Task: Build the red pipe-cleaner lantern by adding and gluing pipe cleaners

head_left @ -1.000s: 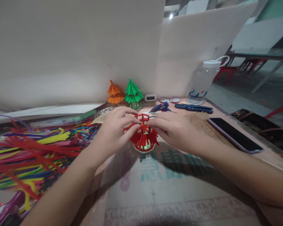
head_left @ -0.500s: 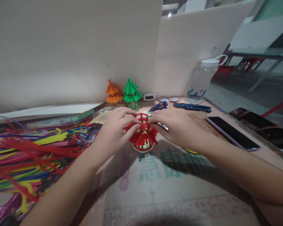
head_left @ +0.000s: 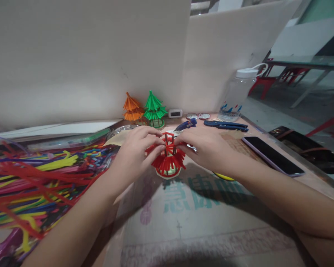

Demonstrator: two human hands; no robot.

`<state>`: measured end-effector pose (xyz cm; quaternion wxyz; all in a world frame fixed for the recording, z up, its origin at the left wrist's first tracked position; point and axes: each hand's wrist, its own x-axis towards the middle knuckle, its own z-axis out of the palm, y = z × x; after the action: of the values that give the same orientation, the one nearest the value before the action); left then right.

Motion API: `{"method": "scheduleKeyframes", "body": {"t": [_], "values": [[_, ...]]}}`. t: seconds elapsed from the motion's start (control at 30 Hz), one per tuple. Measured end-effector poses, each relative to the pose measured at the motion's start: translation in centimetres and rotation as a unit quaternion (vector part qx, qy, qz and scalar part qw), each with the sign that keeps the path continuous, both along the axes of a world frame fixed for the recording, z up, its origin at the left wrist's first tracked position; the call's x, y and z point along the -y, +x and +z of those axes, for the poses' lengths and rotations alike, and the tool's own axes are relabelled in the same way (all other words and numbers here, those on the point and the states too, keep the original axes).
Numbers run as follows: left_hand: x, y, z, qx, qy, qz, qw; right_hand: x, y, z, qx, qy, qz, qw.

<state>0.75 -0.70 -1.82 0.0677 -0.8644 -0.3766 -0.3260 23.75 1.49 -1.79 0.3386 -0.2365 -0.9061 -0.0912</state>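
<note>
A small red pavilion made of pipe cleaners point(head_left: 169, 163) stands upright on a pale base on the table, with a fringed lower roof and an open frame above it. My left hand point(head_left: 139, 146) grips its upper frame from the left, thumb and fingers pinched together. From the right, my right hand point(head_left: 204, 146) pinches the opposite side of that frame. The fingers partly cover the posts. Behind stand an orange pipe-cleaner pavilion point(head_left: 133, 107) and a green one point(head_left: 155, 109), each with tiered roofs. A blue glue gun point(head_left: 186, 125) lies just beyond my right hand.
Loose coloured pipe cleaners point(head_left: 30, 185) cover the left side. To the right are a phone point(head_left: 272, 155), blue-handled pliers point(head_left: 225, 126) and a clear water bottle point(head_left: 230, 98). A small digital timer point(head_left: 175, 113) sits by the white board point(head_left: 86, 63) at the back.
The whole view has shifted very slightly. Both hands keep their pinch on the red pavilion, with no clear movement of it on the table.
</note>
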Motion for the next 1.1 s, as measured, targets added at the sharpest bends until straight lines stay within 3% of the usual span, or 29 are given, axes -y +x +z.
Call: {"method": "scheduleKeyframes", "body": {"t": [0.3,0.7,1.1], "values": [[0.1,0.0,0.1,0.008,-0.014,-0.007,1.0,-0.3,-0.4,-0.7,-0.021,0.028,0.015,0.999],[0.0,2.3,-2.3,0.076,-0.006,0.027,0.997,0.0,-0.4,-0.4,0.006,0.054,0.005,0.998],[-0.1,1.9,-1.9,0.053,-0.033,0.028,0.998,-0.1,-0.5,-0.7,0.016,0.057,-0.004,0.998]]}}
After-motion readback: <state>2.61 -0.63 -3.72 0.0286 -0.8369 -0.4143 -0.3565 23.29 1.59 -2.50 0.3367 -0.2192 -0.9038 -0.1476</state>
